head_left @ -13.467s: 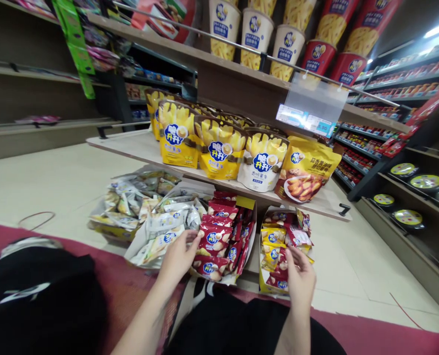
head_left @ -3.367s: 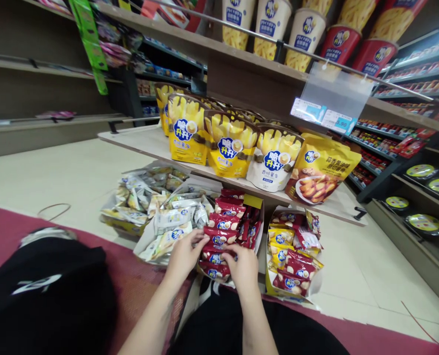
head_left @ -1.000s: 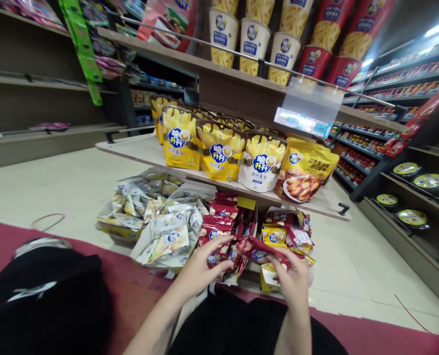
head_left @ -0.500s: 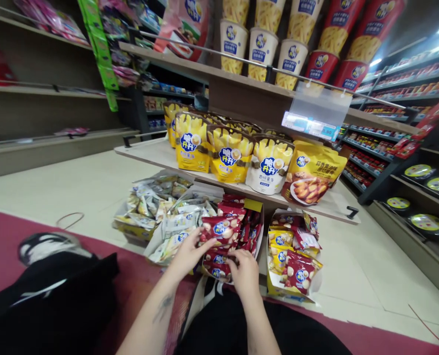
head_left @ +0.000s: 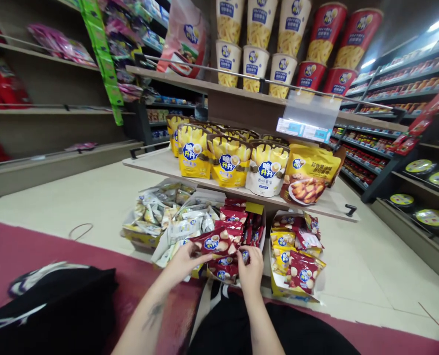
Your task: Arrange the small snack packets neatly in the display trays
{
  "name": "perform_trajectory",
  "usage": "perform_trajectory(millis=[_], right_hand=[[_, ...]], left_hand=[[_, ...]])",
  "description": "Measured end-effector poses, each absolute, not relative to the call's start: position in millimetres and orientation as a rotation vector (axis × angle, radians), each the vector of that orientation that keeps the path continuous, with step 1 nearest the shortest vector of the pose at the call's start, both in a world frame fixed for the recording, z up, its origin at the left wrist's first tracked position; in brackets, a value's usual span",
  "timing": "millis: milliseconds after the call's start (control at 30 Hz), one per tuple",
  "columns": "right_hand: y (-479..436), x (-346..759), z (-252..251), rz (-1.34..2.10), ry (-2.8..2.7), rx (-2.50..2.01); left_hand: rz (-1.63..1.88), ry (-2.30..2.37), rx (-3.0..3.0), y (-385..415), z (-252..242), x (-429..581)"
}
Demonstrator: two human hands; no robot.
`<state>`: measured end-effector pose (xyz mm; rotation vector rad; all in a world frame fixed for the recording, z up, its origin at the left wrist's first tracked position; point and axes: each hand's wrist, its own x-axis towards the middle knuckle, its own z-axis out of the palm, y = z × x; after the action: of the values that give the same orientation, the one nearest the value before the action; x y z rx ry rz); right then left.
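Observation:
A red snack packet [head_left: 219,241] with a blue logo is held over an open carton [head_left: 264,224] of similar red packets. My left hand [head_left: 185,265] is closed on its left end, thumb across the front. My right hand [head_left: 251,268] is closed at its lower right corner, fingers curled, and the exact contact is partly hidden. More red packets [head_left: 222,271] lie beneath, in the near end of the carton. Pale green-and-white packets [head_left: 185,227] fill the carton section just left of the red ones.
To the right stands a smaller box [head_left: 278,287] of red and yellow packets. Another carton [head_left: 140,236] of packets is at the left. Behind, a low shelf [head_left: 152,167] juts out, bearing yellow pouches [head_left: 231,162]. Snack cups [head_left: 252,64] stand above. A shoe [head_left: 38,281] rests on the red floor.
The red packet has moved down and left toward me, with my left hand on it. My right hand has come up slightly to its right corner. The view has shifted a little.

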<state>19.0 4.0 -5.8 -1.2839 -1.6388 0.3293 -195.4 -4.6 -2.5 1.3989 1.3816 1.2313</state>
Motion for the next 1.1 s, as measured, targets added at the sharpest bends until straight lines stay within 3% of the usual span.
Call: perform_trajectory(millis=[200,433,667,933,1100], right_hand=[[-3.2,28.8,18.7,0.64,-1.59,-1.193],[-2.7,32.2,12.7,0.458,-1.777,-1.304],[-0.3,35.0,11.9,0.428,-1.808,-1.342],[0.6,25.5,2.4,0.419,-1.773,-1.413],[1.7,20.4,-10.7,0.325,-1.776,-1.482]], left_hand=[[1.238,1.481,1.559,-1.7,-12.2,-182.7],[1.325,1.628,1.629,-3.4,0.6,-166.4],[1.06,1.531,1.785,-3.5,-1.4,-176.8],[1.194,1.711,1.797,-5.2,-4.5,-176.6],[1.002,1.785,1.813,-2.1,-4.0,-175.2]])
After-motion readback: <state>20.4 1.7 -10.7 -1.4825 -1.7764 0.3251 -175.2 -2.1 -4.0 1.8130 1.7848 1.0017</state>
